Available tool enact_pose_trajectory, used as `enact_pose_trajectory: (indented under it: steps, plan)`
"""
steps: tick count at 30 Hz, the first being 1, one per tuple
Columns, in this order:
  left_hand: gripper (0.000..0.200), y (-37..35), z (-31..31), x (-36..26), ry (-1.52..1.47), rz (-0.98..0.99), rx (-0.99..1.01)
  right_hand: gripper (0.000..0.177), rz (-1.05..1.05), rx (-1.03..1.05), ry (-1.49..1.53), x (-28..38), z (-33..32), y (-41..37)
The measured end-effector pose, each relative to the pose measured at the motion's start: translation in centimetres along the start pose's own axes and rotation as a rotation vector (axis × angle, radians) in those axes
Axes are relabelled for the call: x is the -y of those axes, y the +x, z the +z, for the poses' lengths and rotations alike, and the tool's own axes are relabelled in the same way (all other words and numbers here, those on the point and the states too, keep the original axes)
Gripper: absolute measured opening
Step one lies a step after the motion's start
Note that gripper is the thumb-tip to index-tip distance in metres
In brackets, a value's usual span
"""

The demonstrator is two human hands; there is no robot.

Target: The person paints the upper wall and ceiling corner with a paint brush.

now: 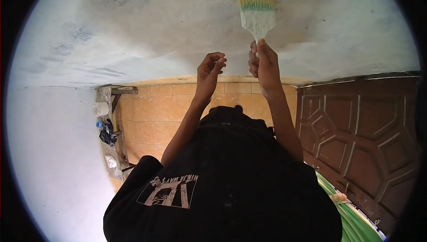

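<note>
A wide paintbrush (pixel 259 18) points up and away from me, its handle wrapped by the fingers of my right hand (pixel 267 64). The bristles are yellowish at the tip and green lower down, and the body is smeared white. Behind the brush spreads the patchy white and grey wall (pixel 178 24), which the bristles overlap in this view. To the left, my left hand (pixel 211 70) is raised before the same wall, with the thumb and fingertips drawn together; I cannot tell whether anything small is between them.
A worn wooden bench (pixel 116 122) stands at the left, bearing a white tub (pixel 101 109) and a black plastic bag (pixel 107 134). Orange tiles (pixel 151 113) cover the floor below. On the right are a brown panelled door (pixel 356 126) and green cloth (pixel 351 215).
</note>
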State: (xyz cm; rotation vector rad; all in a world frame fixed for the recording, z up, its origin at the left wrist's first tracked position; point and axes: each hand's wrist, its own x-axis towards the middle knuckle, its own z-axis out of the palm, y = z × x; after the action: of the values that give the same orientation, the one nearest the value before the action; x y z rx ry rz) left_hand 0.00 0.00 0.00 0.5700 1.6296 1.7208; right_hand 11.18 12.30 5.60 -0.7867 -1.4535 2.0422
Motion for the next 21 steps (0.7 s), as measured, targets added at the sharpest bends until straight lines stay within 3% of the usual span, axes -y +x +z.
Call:
enact_pose_trajectory:
  steps: [3, 8, 11, 16, 21]
  plan:
    - [0.025, 0.1, 0.0, -0.3, 0.009, 0.02, 0.004, 0.038, 0.012, -0.027, -0.027, -2.9, -0.8, 1.0]
    - [0.026, -0.2, -0.3, 0.1, -0.005, 0.01, 0.003, 0.036, 0.337, -0.054, 0.037, -11.1, -2.9, -0.1]
    - [0.027, -0.1, -0.4, 0.3, -0.032, -0.007, -0.01, 0.03, 0.491, -0.075, 0.093, -11.7, -3.1, -0.6]
    - [0.028, -0.1, 0.1, -0.3, -0.023, -0.004, 0.009, 0.024, 0.445, -0.037, 0.268, -6.6, -1.5, -1.0]
    - [0.027, 0.0, 0.2, -0.3, -0.043, 0.008, 0.021, 0.028, 0.252, 0.132, 0.235, 0.5, 0.9, -3.3]
